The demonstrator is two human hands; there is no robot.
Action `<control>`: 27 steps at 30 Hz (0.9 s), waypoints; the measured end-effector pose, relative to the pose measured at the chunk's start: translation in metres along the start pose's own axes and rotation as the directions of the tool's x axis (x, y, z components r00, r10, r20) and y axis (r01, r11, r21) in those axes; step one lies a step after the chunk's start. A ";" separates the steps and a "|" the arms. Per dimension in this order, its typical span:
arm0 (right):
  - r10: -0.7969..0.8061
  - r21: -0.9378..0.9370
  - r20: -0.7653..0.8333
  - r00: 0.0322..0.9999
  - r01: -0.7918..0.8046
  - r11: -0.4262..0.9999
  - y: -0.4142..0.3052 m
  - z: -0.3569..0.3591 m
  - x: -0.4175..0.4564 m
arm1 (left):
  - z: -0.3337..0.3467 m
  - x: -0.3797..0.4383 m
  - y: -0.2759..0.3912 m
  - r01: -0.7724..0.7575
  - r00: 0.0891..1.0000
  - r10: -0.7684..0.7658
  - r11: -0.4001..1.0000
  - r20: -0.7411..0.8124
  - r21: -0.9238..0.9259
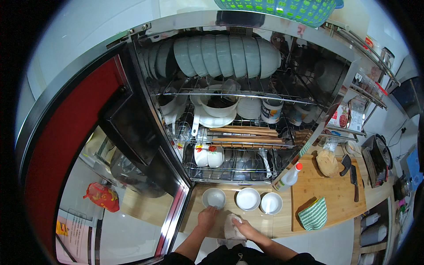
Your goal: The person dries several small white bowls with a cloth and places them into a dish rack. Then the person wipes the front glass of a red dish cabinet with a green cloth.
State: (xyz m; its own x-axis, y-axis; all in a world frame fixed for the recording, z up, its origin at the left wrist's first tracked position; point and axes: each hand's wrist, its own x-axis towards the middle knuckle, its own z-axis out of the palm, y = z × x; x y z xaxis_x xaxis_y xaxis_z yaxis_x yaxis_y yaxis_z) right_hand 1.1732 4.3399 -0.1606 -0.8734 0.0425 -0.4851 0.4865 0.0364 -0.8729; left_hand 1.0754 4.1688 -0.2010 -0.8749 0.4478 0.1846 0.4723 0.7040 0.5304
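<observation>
Three white bowls stand on the wooden counter in front of an opened dish cabinet. My left hand [207, 217] has its fingers on the near rim of the left bowl [214, 196]. My right hand [242, 228] grips a pale cloth [231, 228] at the counter's front edge. The middle bowl [248, 199] and the right bowl [271, 202] are untouched; a white spoon-like piece lies in the right one. Within the cabinet, a row of grey-green bowls [228, 54] stands on edge on the upper rack, above stacked dishes, wooden chopsticks [245, 135] and white mugs [208, 155].
The cabinet's glass door [132, 139] swings out at the left. A spray bottle [287, 179] with a red cap stands right of the bowls. Further right, a cutting board [331, 202] holds a folded green-and-white cloth [313, 214], a cleaver [345, 164], a knife [354, 182] and a paper-like bag [327, 162].
</observation>
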 end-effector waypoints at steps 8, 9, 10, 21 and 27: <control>0.039 -0.076 -0.021 0.999 -0.040 0.996 0.000 -0.013 0.000 | 0.015 0.008 -0.022 -0.022 1.000 0.023 0.999 -0.018 0.050; 0.036 -0.092 -0.017 0.999 -0.038 0.995 0.002 -0.014 0.001 | 0.018 0.009 -0.025 -0.025 1.000 0.026 0.998 -0.013 0.052; 0.034 -0.088 -0.022 0.999 -0.036 0.995 0.004 -0.015 0.001 | 0.020 0.010 -0.028 -0.028 1.000 0.029 0.998 -0.009 0.054; 0.040 0.034 -0.073 0.997 -0.037 0.999 0.020 -0.020 0.001 | -0.031 0.066 0.006 0.008 0.981 -0.037 0.989 -0.190 -0.149; 0.111 0.010 -0.097 0.989 -0.111 0.994 0.003 -0.024 -0.010 | -0.007 0.154 -0.007 0.188 0.816 -0.445 0.808 -0.369 -0.558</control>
State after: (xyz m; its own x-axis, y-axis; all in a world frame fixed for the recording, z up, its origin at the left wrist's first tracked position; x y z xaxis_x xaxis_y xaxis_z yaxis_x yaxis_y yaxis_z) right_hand 1.1834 4.3631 -0.1571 -0.8078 0.1430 -0.5718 0.5801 0.0213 -0.8143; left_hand 0.9368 4.2288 -0.1703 -0.9638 -0.1513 0.2197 0.1567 0.3455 0.9252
